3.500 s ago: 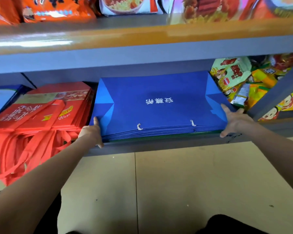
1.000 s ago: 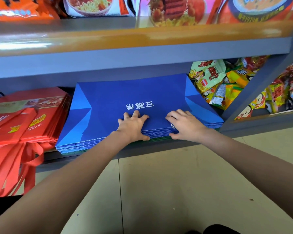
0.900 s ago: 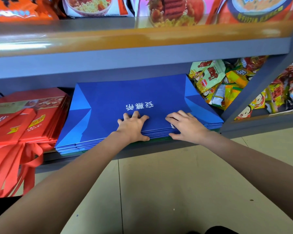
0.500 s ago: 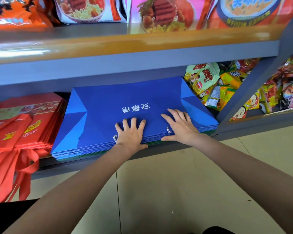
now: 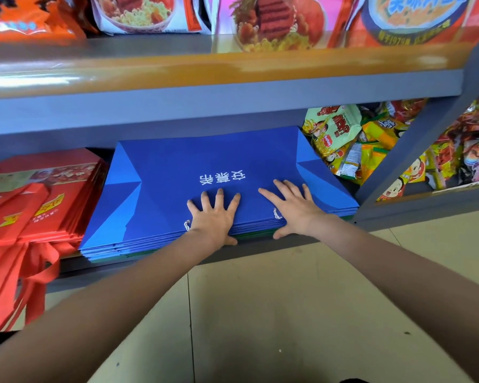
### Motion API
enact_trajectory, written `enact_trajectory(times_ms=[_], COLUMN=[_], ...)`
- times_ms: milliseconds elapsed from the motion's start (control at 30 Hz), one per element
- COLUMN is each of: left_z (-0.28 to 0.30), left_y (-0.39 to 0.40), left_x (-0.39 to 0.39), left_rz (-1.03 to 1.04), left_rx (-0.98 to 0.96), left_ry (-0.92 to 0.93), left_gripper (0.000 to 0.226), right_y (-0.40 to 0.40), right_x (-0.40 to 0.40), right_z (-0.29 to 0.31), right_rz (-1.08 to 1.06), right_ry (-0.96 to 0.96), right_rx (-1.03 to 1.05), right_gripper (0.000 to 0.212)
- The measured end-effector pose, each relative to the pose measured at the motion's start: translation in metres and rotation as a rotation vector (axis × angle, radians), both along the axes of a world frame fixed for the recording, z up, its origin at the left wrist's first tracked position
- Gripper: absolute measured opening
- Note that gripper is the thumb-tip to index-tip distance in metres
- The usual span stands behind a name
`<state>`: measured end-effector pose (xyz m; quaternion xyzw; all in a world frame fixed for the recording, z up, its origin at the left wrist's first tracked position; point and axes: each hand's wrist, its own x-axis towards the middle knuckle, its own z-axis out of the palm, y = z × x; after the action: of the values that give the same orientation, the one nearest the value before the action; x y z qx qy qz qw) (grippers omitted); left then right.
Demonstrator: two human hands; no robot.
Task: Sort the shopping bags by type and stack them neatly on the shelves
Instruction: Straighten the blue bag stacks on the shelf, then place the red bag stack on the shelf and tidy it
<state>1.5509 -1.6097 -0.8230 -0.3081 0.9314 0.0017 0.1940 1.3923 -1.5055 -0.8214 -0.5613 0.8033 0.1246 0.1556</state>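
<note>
We see a stack of blue shopping bags (image 5: 219,172) lying flat on the lower shelf (image 5: 155,265), its front edges reaching the shelf's front edge, white rope handles (image 5: 277,213) showing at the near side and white characters printed on the top bag. Our left hand (image 5: 215,217) rests palm down on the top bag near the front edge, its fingers (image 5: 220,196) straight and spread, gripping nothing. Our right hand (image 5: 295,208) lies flat just beside it, to the right, fingers also straight and fanned, with the thumb hanging over the front edge of the stack. Toward the left end of the same shelf we see a stack of red shopping bags (image 5: 47,194), just beside the blue one, with red straps (image 5: 20,275) drooping over the front edge. At the right end, behind a slanted grey shelf post (image 5: 415,139), lie snack packets (image 5: 343,136). The upper shelf (image 5: 221,67) carries instant noodle packs (image 5: 271,20) along its front edge. Below is a pale tiled floor (image 5: 274,313).
</note>
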Motion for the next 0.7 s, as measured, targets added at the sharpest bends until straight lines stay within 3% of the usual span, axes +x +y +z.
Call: enact_trajectory(times_ms=[100, 200, 267, 400, 600, 700], left_z=[0.012, 0.024, 0.032, 0.037, 0.045, 0.060], left_y=[-0.011, -0.023, -0.036, -0.070, -0.110, -0.127], left_x=[0.002, 0.012, 0.023, 0.066, 0.154, 0.204], left_rz=[-0.025, -0.032, -0.024, 0.038, 0.204, 0.217], left_rx=[0.155, 0.297, 0.279, 0.129, 0.031, -0.014], left_ry=[0.063, 0.259, 0.345, 0.299, 0.261, 0.261], left_gripper=[0.110, 0.091, 0.071, 0.050, 0.048, 0.072], right_y=[-0.011, -0.027, -0.040, -0.077, -0.129, -0.157], right_x=[-0.013, -0.015, -0.014, -0.003, 0.053, 0.098], right_z=[0.023, 0.043, 0.046, 0.038, 0.042, 0.044], right_rz=[0.072, 0.129, 0.161, 0.179, 0.268, 0.277], right_ry=[-0.083, -0.166, -0.233, -0.375, -0.427, -0.439], right_rx=[0.101, 0.068, 0.036, -0.033, -0.044, -0.071], right_gripper=[0.116, 0.099, 0.088, 0.078, 0.076, 0.078])
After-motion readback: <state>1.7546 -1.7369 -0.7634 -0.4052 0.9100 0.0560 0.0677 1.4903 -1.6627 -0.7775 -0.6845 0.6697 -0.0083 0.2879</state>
